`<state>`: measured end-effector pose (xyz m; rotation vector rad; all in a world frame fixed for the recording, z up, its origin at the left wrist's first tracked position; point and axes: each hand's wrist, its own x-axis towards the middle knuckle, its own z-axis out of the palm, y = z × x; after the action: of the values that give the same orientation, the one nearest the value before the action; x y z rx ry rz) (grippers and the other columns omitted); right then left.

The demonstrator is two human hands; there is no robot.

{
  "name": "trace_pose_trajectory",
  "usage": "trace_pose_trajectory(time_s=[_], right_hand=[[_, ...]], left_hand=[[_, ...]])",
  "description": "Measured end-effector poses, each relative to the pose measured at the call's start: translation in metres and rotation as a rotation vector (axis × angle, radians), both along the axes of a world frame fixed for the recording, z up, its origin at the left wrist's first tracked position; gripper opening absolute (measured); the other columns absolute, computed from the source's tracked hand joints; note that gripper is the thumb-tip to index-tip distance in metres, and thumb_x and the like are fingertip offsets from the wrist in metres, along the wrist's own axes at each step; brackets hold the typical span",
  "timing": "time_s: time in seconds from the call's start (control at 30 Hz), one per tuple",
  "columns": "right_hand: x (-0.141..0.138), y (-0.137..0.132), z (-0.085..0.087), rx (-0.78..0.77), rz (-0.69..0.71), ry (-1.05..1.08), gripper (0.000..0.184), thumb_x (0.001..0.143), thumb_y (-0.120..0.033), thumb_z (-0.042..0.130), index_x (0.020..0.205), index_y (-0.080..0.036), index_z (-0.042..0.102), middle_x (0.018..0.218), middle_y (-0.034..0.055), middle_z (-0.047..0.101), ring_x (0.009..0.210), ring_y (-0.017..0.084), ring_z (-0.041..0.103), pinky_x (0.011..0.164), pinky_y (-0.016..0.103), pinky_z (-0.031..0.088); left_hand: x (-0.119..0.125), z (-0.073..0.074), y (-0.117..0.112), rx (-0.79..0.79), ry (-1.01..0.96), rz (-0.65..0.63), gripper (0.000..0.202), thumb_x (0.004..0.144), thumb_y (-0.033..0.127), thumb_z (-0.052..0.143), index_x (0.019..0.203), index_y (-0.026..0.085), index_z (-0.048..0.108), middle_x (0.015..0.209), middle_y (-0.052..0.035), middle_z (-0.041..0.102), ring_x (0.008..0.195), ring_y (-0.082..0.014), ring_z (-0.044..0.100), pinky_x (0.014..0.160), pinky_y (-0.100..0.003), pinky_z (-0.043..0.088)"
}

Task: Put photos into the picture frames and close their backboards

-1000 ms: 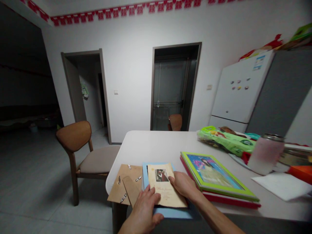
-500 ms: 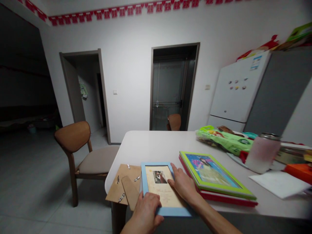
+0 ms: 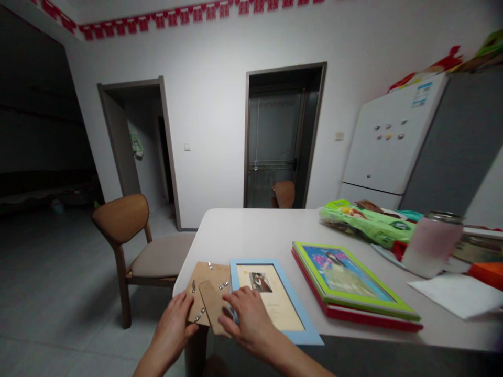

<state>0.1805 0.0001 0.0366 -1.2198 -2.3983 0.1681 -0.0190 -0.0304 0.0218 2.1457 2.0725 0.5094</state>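
Note:
A brown picture-frame backing board [image 3: 195, 287] with metal clips and a brown stand leg [image 3: 212, 305] lies at the table's near left corner. My left hand [image 3: 173, 325] is closed on its left edge, the thumb at the near side. My right hand [image 3: 251, 320] reaches across the light blue picture frame [image 3: 296, 305]. Its thumb and forefinger are apart at the right side of the stand leg. Inside the blue frame is a cream sheet with a small photo [image 3: 261, 283], partly covered by my right hand.
Right of the blue frame, a lime green picture frame [image 3: 396, 308] rests on a red one [image 3: 373, 319]. Farther right are a pink jar [image 3: 432, 246], white paper [image 3: 458, 298] and a green bag [image 3: 369, 224]. A chair [image 3: 126, 222] stands left of the white table [image 3: 251, 230].
Both hands have left the blue frame and moved left to the brown backing board. More of the blue frame's right side now shows. The view has shifted slightly.

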Motion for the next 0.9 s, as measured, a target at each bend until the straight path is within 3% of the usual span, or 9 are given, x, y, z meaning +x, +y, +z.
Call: trace_pose_trajectory(time_s=[0.1, 0.27, 0.4, 0.57, 0.73, 0.9], right_hand=[[-0.029, -0.008, -0.005, -0.058, -0.005, -0.019, 0.044, 0.059, -0.048, 0.057, 0.095, -0.022, 0.055, 0.093, 0.0081, 0.056, 0.089, 0.025, 0.044, 0.08, 0.043, 0.029], [-0.034, -0.001, -0.006, -0.08, -0.02, 0.191, 0.041, 0.062, -0.019, 0.051, 0.104, -0.022, 0.052, 0.096, 0.0077, 0.052, 0.089, 0.021, 0.045, 0.079, 0.035, 0.033], [-0.006, 0.001, 0.007, -0.046, 0.038, 0.341, 0.046, 0.061, -0.014, 0.048, 0.106, -0.021, 0.051, 0.101, 0.0075, 0.051, 0.095, 0.02, 0.044, 0.085, 0.032, 0.034], [0.054, -0.006, 0.015, -0.085, -0.031, 0.315, 0.039, 0.064, -0.02, 0.046, 0.102, -0.021, 0.055, 0.106, 0.0085, 0.05, 0.101, 0.021, 0.044, 0.09, 0.034, 0.034], [0.107, -0.01, 0.0, -0.14, -0.128, 0.231, 0.035, 0.07, -0.026, 0.042, 0.101, -0.02, 0.057, 0.109, 0.0098, 0.05, 0.104, 0.02, 0.045, 0.091, 0.032, 0.034], [0.119, -0.004, -0.019, -0.146, -0.142, 0.157, 0.036, 0.069, -0.026, 0.042, 0.101, -0.02, 0.058, 0.112, 0.0096, 0.05, 0.105, 0.022, 0.043, 0.093, 0.034, 0.031]], left_hand=[[-0.008, -0.007, 0.005, 0.049, -0.041, 0.011, 0.045, 0.063, 0.015, 0.054, 0.108, 0.014, 0.049, 0.119, -0.0081, 0.048, 0.112, -0.0189, 0.039, 0.094, -0.031, 0.03], [-0.005, -0.003, 0.009, 0.14, -0.104, 0.0, 0.039, 0.063, 0.018, 0.058, 0.101, 0.018, 0.052, 0.108, -0.006, 0.057, 0.103, -0.0197, 0.048, 0.091, -0.032, 0.036], [0.01, 0.007, 0.008, 0.229, -0.146, -0.046, 0.039, 0.063, 0.022, 0.062, 0.101, 0.018, 0.054, 0.111, -0.0084, 0.055, 0.105, -0.023, 0.047, 0.093, -0.034, 0.037], [0.06, 0.012, 0.006, 0.258, -0.232, -0.17, 0.039, 0.063, 0.016, 0.062, 0.101, 0.017, 0.052, 0.113, -0.0089, 0.053, 0.106, -0.0234, 0.046, 0.093, -0.038, 0.037], [0.106, 0.009, 0.006, 0.188, -0.279, -0.306, 0.031, 0.065, 0.013, 0.061, 0.095, 0.019, 0.053, 0.107, -0.0052, 0.056, 0.101, -0.0195, 0.047, 0.089, -0.034, 0.039], [0.115, 0.003, 0.007, 0.076, -0.231, -0.328, 0.013, 0.069, 0.014, 0.056, 0.081, 0.02, 0.056, 0.106, -0.0025, 0.055, 0.101, -0.0175, 0.047, 0.089, -0.031, 0.036]])
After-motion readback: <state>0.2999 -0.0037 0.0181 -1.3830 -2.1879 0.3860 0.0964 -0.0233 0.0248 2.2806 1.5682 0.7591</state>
